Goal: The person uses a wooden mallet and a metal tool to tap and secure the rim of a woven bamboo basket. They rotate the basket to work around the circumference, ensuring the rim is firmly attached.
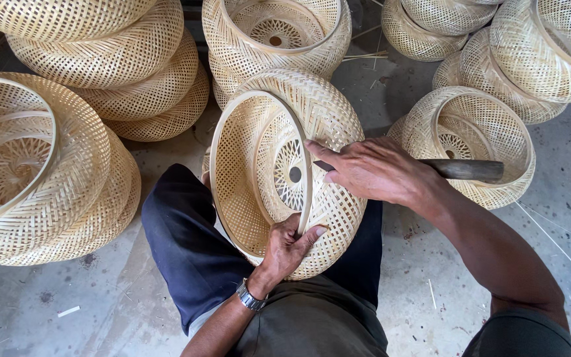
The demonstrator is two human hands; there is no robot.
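Woven basket (pixel 259 165) sits tilted on your lap, its open mouth facing left. Your left hand (pixel 289 248) pinches the basket's lower rim, thumb outside, fingers inside. Your right hand (pixel 371 168) rests on its upper wall, closed around a dark-handled knife (pixel 467 170). More stacked baskets (pixel 120 66) ring it on the concrete floor (pixel 54 311).

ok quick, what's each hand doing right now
Left hand: closed on the rim of the woven basket.
Right hand: closed around a dark-handled tool.
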